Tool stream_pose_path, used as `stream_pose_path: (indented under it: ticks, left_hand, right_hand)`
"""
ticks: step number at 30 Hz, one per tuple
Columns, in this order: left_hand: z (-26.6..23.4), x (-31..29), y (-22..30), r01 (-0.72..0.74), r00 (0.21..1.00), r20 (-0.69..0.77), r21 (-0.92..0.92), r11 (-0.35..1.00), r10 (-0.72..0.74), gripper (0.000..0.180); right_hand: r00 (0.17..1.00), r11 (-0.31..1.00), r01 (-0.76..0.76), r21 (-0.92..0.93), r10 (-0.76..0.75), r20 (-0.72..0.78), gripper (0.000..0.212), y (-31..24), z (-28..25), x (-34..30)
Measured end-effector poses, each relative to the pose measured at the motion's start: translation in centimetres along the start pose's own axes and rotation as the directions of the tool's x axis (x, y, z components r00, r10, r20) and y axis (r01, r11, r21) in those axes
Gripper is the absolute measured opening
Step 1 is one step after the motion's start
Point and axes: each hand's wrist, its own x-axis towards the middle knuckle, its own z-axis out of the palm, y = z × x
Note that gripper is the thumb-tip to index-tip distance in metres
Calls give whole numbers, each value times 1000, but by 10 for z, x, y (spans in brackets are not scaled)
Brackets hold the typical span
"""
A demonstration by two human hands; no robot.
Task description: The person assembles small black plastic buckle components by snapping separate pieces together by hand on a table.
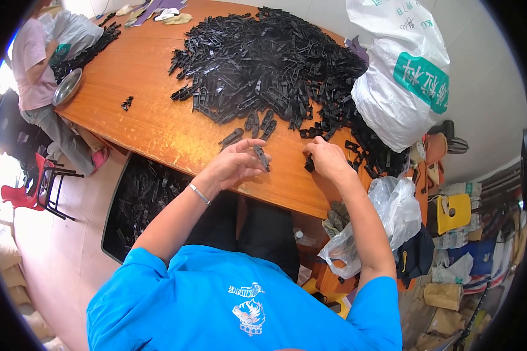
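My left hand [235, 164] is above the table's near edge, its fingers closed on a slim black plastic clip-like part [262, 158]. To its right, my right hand [328, 158] pinches a small dark piece [309, 164] close to the tabletop; the fingers partly hide it. A few more long black parts [267, 125] lie just beyond my hands, and one [232, 137] rests next to my left fingers. Behind them spreads a big heap of similar black plastic parts [263, 64]. Smaller black pieces [319, 131] lie by my right hand.
The wooden table [129, 140] has a dark bin [140, 199] of black parts below its left edge. A large white sack [395, 76] stands at right, near a clear plastic bag [392, 205]. Another person [35, 70] stands far left by a metal bowl [68, 86] and a red chair [26, 190].
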Motion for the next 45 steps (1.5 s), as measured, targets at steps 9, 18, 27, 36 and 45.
stream_pose_path:
  ticks: [9, 18, 27, 36, 45]
  left_hand:
    - [7, 3, -4, 59, 992, -117, 165, 985, -40, 33]
    - [3, -2, -14, -44, 989, -117, 362, 931, 92, 40]
    - [11, -8, -15, -92, 965, -189, 406, 909, 182, 37]
    - [37, -14, -20, -223, 958, -90, 357, 907, 271, 40]
    - [40, -38, -16, 23, 992, -125, 311, 950, 17, 57]
  right_hand:
    - [997, 999, -34, 33, 32, 65, 35, 15, -10, -16]
    - [995, 989, -94, 112, 96, -12, 20, 33, -4, -25]
    - [913, 947, 19, 320, 115, -392, 23, -25, 0, -44]
    - [850, 833, 290, 472, 3, -528, 27, -90, 2, -50]
    - [890, 891, 265, 369, -78, -449, 27, -108, -5, -62]
